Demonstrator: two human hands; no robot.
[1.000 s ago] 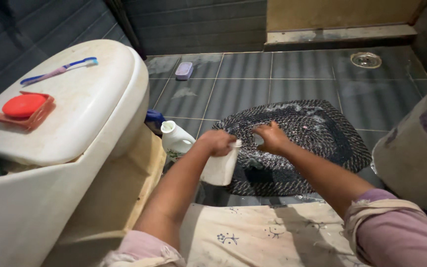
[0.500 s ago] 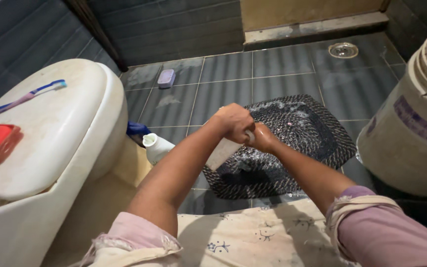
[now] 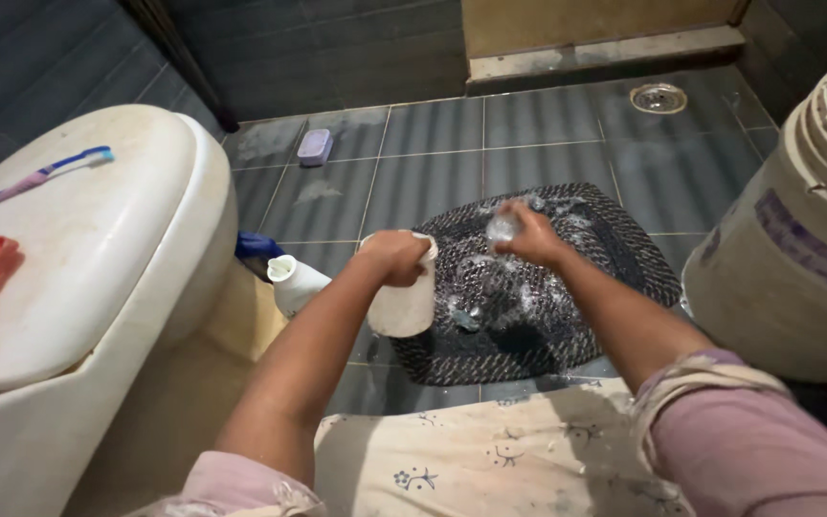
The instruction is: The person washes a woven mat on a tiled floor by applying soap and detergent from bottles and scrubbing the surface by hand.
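Dark grey ribbed floor tiles (image 3: 538, 158) run under you to a pale raised step at the back, with a round metal drain (image 3: 659, 97) near the corner. Your left hand (image 3: 396, 257) is wrapped firmly round the top of a white plastic cup-shaped container (image 3: 402, 303), held just above the near edge of the dark woven oval mat (image 3: 567, 316). Your right hand (image 3: 526, 232) is closed on something small and pale above the mat's middle; what it is I cannot tell, since it blurs. The mat carries white suds, so I judge the container wet and slippery, light and fairly stiff; grip it round the body as you do now. Beside your left forearm stands a white plastic bottle (image 3: 296, 282), next to the white toilet (image 3: 78, 249) whose lid bears a blue-and-pink toothbrush (image 3: 35, 179). A large cream plastic bucket (image 3: 796, 249) stands at your right.
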